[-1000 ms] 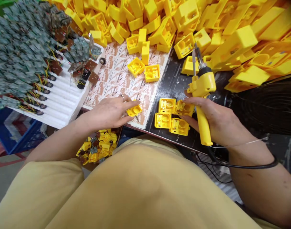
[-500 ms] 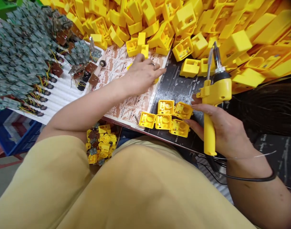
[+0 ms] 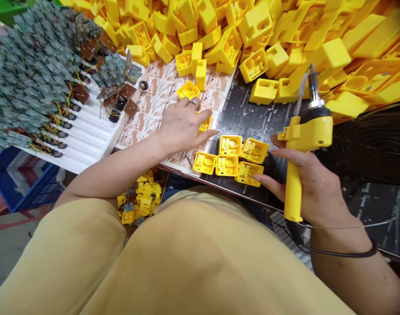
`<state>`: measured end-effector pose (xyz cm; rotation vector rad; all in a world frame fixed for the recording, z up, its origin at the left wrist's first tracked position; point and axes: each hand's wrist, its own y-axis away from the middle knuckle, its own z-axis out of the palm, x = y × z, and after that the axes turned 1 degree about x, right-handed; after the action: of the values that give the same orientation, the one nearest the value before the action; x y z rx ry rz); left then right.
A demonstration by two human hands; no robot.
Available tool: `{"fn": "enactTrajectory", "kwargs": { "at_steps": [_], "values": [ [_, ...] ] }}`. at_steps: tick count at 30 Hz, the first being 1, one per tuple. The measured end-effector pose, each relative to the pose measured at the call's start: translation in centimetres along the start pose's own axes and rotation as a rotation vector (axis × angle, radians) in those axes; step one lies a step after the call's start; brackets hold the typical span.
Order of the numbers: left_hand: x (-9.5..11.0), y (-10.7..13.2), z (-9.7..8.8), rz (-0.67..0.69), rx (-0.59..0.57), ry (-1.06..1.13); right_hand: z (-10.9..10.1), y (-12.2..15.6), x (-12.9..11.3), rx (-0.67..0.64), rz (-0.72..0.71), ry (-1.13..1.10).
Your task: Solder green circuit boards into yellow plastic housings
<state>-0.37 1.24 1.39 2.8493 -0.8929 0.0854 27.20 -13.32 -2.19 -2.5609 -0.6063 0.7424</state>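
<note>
Gripping a yellow soldering gun (image 3: 300, 144) in your right hand (image 3: 310, 181), you hold it upright, metal tip up, handle in the palm; thumb and palm are wrapped around the handle while the other fingers (image 3: 268, 181) stretch out flat toward a cluster of five open yellow housings (image 3: 231, 157) on the tabletop (image 3: 249, 116). Those fingertips touch the nearest housing at the cluster's right edge. A black cord (image 3: 338, 251) runs from the gun's base around your right wrist. Your left hand (image 3: 183, 124) lies palm down on the printed sheet (image 3: 160, 100), just left of the cluster, fingers curled over one small yellow housing (image 3: 205, 124) that peeks out under them; grip looks closed on it but mostly hidden, ring visible on one finger. Another single housing (image 3: 188, 90) sits on the sheet just beyond that hand. Behind it all, a big pile of yellow housings (image 3: 268, 30) fills the far side. At left, a white foam tray (image 3: 85, 135) carries green circuit boards (image 3: 29, 78) with wires. Below the tabletop edge, a box of small yellow parts (image 3: 139, 205) sits by your knee. A blue crate (image 3: 12, 177) is at far left.
</note>
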Motion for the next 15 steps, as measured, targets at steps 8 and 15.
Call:
{"fn": "enactTrajectory", "kwargs": {
  "at_steps": [8, 15],
  "values": [
    [-2.5, 1.5, 0.3, 0.453, -0.098, 0.356, 1.2, 1.4, 0.4, -0.063, 0.006, -0.077],
    [1.0, 3.2, 3.9, 0.403, -0.044, 0.201, 2.0, -0.6, 2.1, -0.059, -0.101, -0.094]
  ]
}}
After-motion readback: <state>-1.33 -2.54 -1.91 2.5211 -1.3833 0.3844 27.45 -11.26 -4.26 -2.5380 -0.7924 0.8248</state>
